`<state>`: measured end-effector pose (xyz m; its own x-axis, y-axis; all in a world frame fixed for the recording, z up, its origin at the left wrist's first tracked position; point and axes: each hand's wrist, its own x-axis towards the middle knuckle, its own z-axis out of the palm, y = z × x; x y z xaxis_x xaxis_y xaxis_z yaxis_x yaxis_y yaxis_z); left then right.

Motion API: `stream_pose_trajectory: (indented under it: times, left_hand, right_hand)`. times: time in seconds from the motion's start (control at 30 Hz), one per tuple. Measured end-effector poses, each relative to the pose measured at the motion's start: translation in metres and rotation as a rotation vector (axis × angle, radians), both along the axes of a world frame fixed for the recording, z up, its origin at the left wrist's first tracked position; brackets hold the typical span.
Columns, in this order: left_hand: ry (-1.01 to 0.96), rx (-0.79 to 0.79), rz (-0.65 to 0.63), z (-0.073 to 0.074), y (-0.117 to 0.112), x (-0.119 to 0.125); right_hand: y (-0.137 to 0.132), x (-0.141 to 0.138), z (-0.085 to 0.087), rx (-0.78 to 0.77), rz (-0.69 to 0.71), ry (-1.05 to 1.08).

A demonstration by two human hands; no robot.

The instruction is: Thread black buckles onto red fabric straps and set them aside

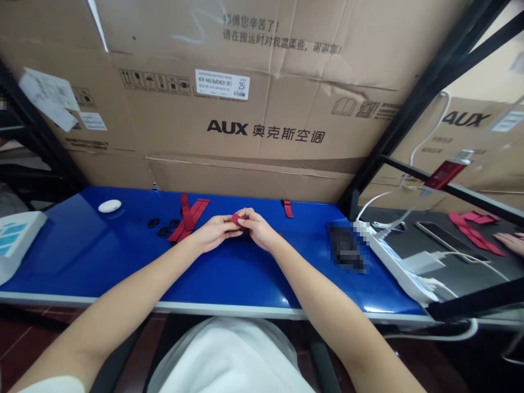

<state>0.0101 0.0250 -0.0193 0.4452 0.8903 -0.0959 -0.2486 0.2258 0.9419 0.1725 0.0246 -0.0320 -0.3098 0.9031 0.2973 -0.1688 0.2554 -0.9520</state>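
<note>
Over the middle of the blue tabletop (135,245), my left hand (219,232) and my right hand (257,226) meet fingertip to fingertip. Pinched between both is a red webbing strap (236,219); a dark piece, perhaps a buckle, shows beneath it, mostly hidden by the fingers. To the left of my left hand lie crossed red straps (189,215), with several black plastic buckles (167,229) beside them. A short red strap with a black buckle (288,208) lies farther back, right of my right hand.
A cardboard wall (172,136) closes off the table's back. At the right stand a black metal frame (380,136) and a white power strip (395,267) with cables. A blurred dark object (346,248), a white oval object (109,206) and another person's hand (510,241) are around.
</note>
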Motion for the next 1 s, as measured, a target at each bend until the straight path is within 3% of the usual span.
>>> stream_pose_trajectory:
  times: [0.13,0.33,0.5,0.63,0.83,1.0]
  left_hand:
    - [0.123,0.107,0.083,-0.002,0.003,-0.002]
    - [0.421,0.497,0.241,-0.008,0.012,-0.007]
    - [0.520,0.581,0.242,-0.010,0.009,-0.005]
    - [0.487,0.552,0.231,-0.007,0.005,-0.003]
    - [0.189,0.302,0.182,-0.001,0.002,-0.002]
    - [0.069,0.179,0.113,0.004,-0.001,-0.003]
  right_hand:
    - [0.004,0.010,0.001,0.072,-0.068,-0.117]
    - [0.007,0.018,0.003,0.172,-0.205,-0.527]
    - [0.004,0.012,0.000,0.190,-0.238,-0.593]
    - [0.001,0.009,0.002,0.182,-0.274,-0.602]
    - [0.003,0.010,0.002,0.125,-0.274,-0.491]
    - [0.000,0.011,0.003,-0.006,-0.114,-0.228]
